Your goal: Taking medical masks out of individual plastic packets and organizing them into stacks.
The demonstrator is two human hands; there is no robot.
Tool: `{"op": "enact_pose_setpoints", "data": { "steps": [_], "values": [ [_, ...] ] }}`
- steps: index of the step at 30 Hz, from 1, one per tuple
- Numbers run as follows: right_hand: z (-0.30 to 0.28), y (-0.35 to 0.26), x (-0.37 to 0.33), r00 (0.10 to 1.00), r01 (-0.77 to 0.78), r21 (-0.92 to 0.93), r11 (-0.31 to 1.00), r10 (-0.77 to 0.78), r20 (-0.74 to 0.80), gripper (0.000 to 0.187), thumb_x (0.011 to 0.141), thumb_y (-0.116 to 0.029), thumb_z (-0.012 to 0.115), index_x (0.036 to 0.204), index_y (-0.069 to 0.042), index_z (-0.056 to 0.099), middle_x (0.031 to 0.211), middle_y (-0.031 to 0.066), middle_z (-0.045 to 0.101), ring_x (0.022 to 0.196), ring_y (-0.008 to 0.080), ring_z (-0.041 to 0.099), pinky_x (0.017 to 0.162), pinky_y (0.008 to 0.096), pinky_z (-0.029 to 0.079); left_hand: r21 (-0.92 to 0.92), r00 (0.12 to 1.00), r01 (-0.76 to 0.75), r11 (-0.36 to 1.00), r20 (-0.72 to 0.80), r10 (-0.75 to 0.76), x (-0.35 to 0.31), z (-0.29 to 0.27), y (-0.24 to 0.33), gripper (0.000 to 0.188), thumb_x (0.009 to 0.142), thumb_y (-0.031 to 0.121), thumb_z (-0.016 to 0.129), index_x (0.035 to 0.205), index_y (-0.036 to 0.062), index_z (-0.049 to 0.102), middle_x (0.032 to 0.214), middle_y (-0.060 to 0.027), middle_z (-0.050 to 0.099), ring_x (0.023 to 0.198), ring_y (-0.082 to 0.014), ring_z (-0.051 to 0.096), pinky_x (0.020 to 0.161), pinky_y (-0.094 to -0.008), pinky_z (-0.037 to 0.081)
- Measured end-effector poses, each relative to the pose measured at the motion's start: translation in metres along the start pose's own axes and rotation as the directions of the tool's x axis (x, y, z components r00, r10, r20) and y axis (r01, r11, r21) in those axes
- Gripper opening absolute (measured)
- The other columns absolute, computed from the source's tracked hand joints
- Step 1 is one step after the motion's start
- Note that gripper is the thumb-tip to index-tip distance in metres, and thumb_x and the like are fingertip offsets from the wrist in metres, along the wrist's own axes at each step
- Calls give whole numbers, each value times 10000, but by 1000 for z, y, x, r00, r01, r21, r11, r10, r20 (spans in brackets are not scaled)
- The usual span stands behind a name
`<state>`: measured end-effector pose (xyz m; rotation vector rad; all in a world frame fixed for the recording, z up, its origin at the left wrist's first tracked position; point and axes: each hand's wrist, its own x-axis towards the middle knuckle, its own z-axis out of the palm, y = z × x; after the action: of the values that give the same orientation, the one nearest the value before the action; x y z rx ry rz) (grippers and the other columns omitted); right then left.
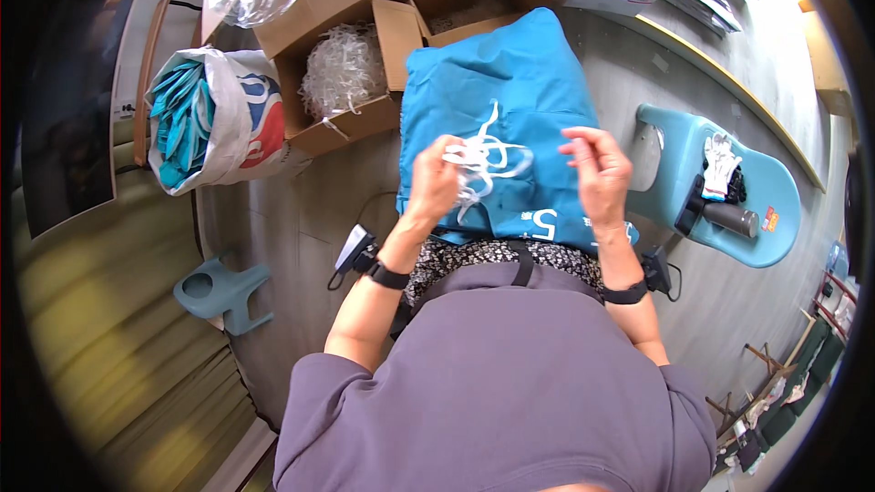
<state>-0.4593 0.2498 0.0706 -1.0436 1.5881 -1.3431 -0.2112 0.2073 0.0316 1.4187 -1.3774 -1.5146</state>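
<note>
A large blue fabric sheet or bag [538,64] with white print covers my lap. Above it my left hand [433,184] pinches a loose bundle of white straps or cords [492,162] at its left end. The strands hang in loops over the blue fabric. My right hand [602,180] is raised over the fabric's right side, apart from the bundle, its fingers partly curled and spread with nothing visible in them. How many strands my left fingers hold is too small to make out.
Beyond the fabric stand open cardboard boxes [397,41], one with a clump of white strands [344,71]. At left is a white sack [228,109] of folded blue pieces [182,114]. A blue stool [775,187] at right bears white gloves [720,169] and a dark bottle [732,219]. A small stool [228,293] stands lower left.
</note>
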Motion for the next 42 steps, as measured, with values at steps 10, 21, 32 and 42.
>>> {"op": "enact_pose_setpoints", "data": {
  "steps": [10, 21, 32, 42],
  "values": [
    [-8, 34, -4, 997, -73, -139, 988, 70, -26, 108, 965, -36, 574, 1000, 3, 668, 885, 33, 674, 737, 70, 599, 699, 217, 500, 392, 686, -215, 894, -591, 424, 57, -207, 113, 258, 989, 207, 515, 894, 8, 650, 735, -24, 612, 672, -106, 541, 605, -274, 436],
    [-3, 31, -2, 992, -113, -183, 977, 100, -76, 83, 947, -42, 603, 966, -20, 680, 806, 13, 658, 666, 63, 577, 621, 217, 488, 842, 917, -93, 532, -135, 375, 132, -221, 58, 437, 773, 49, 688, 1203, 39, 612, 1157, -208, 626, 1114, -373, 591, 973, -420, 474],
    [-14, 19, 74, 974, -224, -136, 965, 226, -3, 101, 953, -58, 596, 999, 3, 662, 780, 34, 653, 613, 57, 578, 536, 212, 467, 518, 916, -399, 757, 262, 303, 164, -25, 50, 178, 850, 90, 659, 1016, 30, 675, 1017, -176, 664, 983, -373, 626, 851, -433, 508],
    [-58, 71, 286, 973, -231, -262, 937, 229, -36, 130, 951, -131, 613, 1009, -28, 665, 839, 29, 690, 703, 83, 634, 594, 219, 492, 475, 838, -467, 746, 506, 203, 276, 74, 41, 231, 854, 178, 672, 1018, 15, 667, 1007, -206, 669, 977, -397, 638, 852, -476, 511]
  ]
}}
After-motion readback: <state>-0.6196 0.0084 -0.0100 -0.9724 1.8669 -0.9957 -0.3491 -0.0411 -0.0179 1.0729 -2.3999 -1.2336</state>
